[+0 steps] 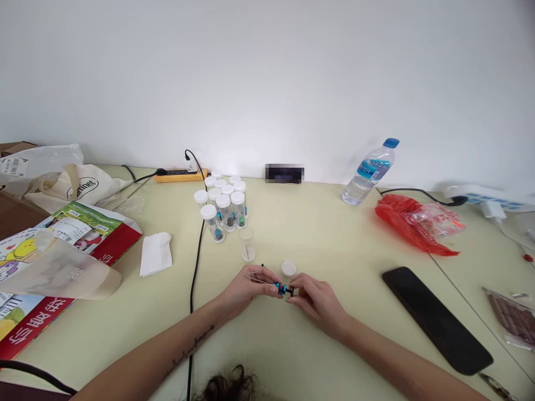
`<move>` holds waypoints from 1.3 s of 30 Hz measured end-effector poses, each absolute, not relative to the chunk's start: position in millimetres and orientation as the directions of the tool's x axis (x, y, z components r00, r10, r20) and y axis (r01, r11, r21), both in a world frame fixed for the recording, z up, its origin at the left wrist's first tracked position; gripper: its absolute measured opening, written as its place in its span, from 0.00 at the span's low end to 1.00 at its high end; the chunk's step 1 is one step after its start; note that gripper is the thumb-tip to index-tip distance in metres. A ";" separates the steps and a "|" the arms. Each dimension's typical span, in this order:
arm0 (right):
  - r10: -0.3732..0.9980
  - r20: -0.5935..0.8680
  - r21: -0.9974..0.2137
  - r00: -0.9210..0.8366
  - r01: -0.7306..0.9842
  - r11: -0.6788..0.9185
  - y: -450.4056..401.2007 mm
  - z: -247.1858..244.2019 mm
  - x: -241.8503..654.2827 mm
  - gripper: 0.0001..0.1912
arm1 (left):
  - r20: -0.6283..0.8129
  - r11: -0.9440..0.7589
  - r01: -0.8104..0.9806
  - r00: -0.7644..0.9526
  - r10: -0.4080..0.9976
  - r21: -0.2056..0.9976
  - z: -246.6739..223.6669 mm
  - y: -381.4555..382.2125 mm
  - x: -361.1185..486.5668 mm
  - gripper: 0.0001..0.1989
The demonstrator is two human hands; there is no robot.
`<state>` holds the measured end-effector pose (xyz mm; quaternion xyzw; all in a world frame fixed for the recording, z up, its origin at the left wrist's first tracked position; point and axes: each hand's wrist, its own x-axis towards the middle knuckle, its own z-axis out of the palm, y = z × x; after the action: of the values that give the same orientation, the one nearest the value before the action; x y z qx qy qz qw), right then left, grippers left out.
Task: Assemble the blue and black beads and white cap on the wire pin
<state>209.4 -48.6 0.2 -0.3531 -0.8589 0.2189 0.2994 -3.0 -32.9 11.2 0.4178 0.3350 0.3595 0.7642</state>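
Note:
My left hand (256, 283) pinches a small blue part (278, 288) near the middle of the table, and a thin whitish wire or strip (253, 275) runs along its fingers. Fingertips of my right hand (313, 298) close on a small dark piece (291, 291) at the right end of the blue part. Just beyond the hands lie a round white cap (288, 268) and an uncapped clear tube (247, 248) standing upright. Several white-capped clear tubes (224, 209) with small blue, green or dark items inside stand in a group further back on the left.
On the table (334, 250) are a black phone (437, 320), a red plastic bag (412, 220), a water bottle (370, 172), a folded tissue (156, 254) and a translucent pitcher (71, 270). A black cable (195, 278) passes beneath my left forearm. An orange power strip (179, 175) lies by the wall.

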 end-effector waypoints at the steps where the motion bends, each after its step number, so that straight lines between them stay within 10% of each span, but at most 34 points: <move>1: 0.736 0.348 -0.583 -0.581 0.481 0.655 -48.6 0.7 209.7 0.09 | -0.208 0.392 -0.271 0.522 0.827 0.879 11.4 -33.1 -3.0 0.10; 39: 0.763 0.343 -0.567 -0.549 0.526 0.634 -48.6 -1.3 209.1 0.06 | -0.198 0.389 -0.289 0.519 0.831 0.875 7.6 -32.0 -4.3 0.09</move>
<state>209.1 -48.6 -1.3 -0.3763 -0.8560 0.2039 0.2898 -4.3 -32.0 7.6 0.4146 0.3270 0.3655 0.7666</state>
